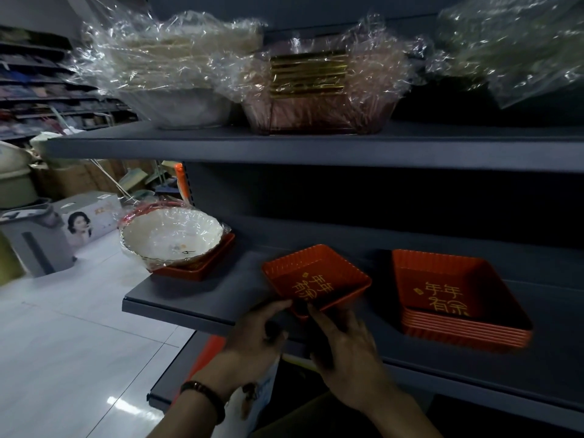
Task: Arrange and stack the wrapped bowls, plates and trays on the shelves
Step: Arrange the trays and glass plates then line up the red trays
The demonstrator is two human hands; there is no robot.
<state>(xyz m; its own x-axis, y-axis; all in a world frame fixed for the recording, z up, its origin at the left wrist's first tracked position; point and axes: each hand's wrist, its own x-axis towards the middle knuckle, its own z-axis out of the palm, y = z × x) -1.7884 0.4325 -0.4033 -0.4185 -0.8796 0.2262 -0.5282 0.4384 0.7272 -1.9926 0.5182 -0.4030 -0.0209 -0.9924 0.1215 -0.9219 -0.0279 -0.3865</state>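
We take the loose red tray [316, 279] as our landmark. It lies on the lower shelf [196, 298], near the front edge, turned so that one corner points at us. We cannot tell whether its base lies flat on the shelf or is slightly raised.

Above the tray runs the upper shelf [284, 147], which carries three bundles in crinkled clear wrap:
- Above and to the left is a stack of pale bowls [177, 74], nested one inside another.
- Directly above is a stack of reddish trays [316, 90] with gold rims, also nested.
- Above and to the right is a third wrapped bundle [512, 49]; we cannot make out what it holds.

To the right of the tray, apart from it, stands a pile of red trays [458, 298]. They are nested, and gold characters show on the floor of the top one.

To the left of the tray, at the shelf's end, a white wrapped bowl [170, 238] sits inside another red tray [202, 267].

Gold characters are also printed on the floor of the loose red tray itself.

At its near corner, the left hand [259, 336] pinches the rim between thumb and forefinger. A dark bracelet [205, 396] circles that wrist. The right hand [344, 346] holds the same corner from the other side. Its forefinger lies on the rim and its other fingers curl below.
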